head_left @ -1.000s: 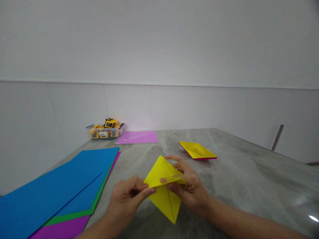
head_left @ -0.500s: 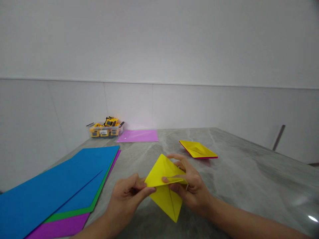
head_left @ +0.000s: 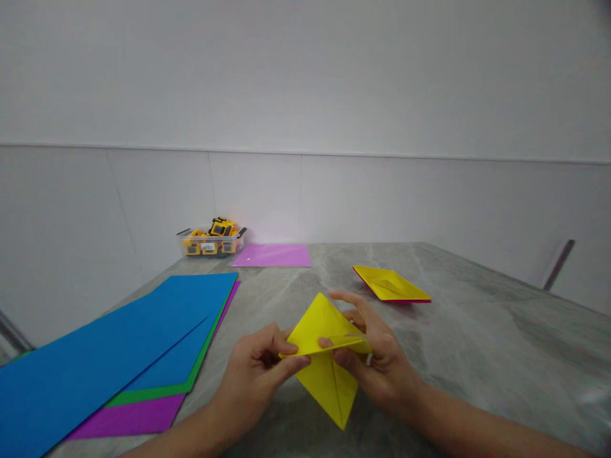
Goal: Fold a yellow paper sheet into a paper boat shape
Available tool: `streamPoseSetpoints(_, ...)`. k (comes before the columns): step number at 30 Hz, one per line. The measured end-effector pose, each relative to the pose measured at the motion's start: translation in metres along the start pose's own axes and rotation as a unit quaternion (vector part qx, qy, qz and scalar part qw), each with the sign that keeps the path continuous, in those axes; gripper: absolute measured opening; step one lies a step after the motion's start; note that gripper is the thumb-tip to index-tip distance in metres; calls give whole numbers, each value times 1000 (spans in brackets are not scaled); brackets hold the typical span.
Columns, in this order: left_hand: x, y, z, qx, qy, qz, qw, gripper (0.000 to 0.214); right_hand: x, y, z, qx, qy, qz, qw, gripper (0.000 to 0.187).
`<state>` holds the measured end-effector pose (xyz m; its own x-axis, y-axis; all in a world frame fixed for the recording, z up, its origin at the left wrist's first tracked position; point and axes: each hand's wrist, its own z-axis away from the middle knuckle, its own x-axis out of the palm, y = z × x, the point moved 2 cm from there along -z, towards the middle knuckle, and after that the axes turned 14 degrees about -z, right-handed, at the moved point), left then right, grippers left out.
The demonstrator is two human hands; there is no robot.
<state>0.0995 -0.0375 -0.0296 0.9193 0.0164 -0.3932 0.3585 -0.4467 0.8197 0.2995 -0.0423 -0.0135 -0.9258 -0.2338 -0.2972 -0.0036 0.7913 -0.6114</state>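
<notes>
A folded yellow paper [head_left: 324, 375], diamond-shaped with a flap raised at the top, is held just above the grey marble table [head_left: 477, 331]. My left hand [head_left: 258, 375] pinches its left corner between thumb and forefinger. My right hand [head_left: 377, 356] grips its right side, thumb on the fold and fingers behind the raised flap. Both hands are closed on the paper.
A finished yellow folded paper boat [head_left: 391, 284] with a red underside lies beyond my right hand. Large blue, green and purple sheets [head_left: 119, 343] are stacked at the left. A pink sheet [head_left: 273, 255] and a clear box of yellow toy vehicles [head_left: 212, 239] sit by the wall.
The view has shifted a little, so everything sits further right in the picture. My hands keep the same grip on the yellow paper, with the lower point slightly more tilted.
</notes>
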Motion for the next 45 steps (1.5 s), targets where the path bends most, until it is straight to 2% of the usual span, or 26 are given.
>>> streamPoseSetpoints(3,-1,-1,3,24,-7,-54,998,33,0,-4,-2,6,-3,-6,1000,14)
streamPoseSetpoints(5,-2,2,4,28,-12,-52,998,34,0,-5,-2,13,-4,-20,1000,14)
streamPoseSetpoints(11,0,12,5,-6,-15,58,998,35,4,-6,-1,47,13,-35,998,17)
streamPoseSetpoints(15,4,9,7,-57,13,133,989,38,4,-10,-3,20,31,-13,999,15)
streamPoseSetpoints(19,7,6,10,-93,15,164,982,41,4,-13,-5,-15,39,14,999,11)
streamPoseSetpoints(26,4,15,11,-57,17,162,985,45,6,-14,-1,-13,42,25,999,15)
streamPoseSetpoints(29,2,19,12,-42,21,167,985,39,4,-13,-1,-8,54,25,998,14)
streamPoseSetpoints(31,2,19,12,-38,5,187,982,34,2,-11,-1,5,61,24,998,15)
streamPoseSetpoints(35,2,19,12,-29,-55,215,975,53,0,-7,-1,4,69,33,997,13)
streamPoseSetpoints(38,5,18,10,-52,-94,196,975,61,3,-7,0,-13,44,25,999,13)
streamPoseSetpoints(41,7,17,8,-66,-127,161,976,44,7,-8,1,-11,7,0,1000,15)
streamPoseSetpoints(45,6,17,8,-46,-127,104,985,25,10,-9,0,46,5,-37,998,15)
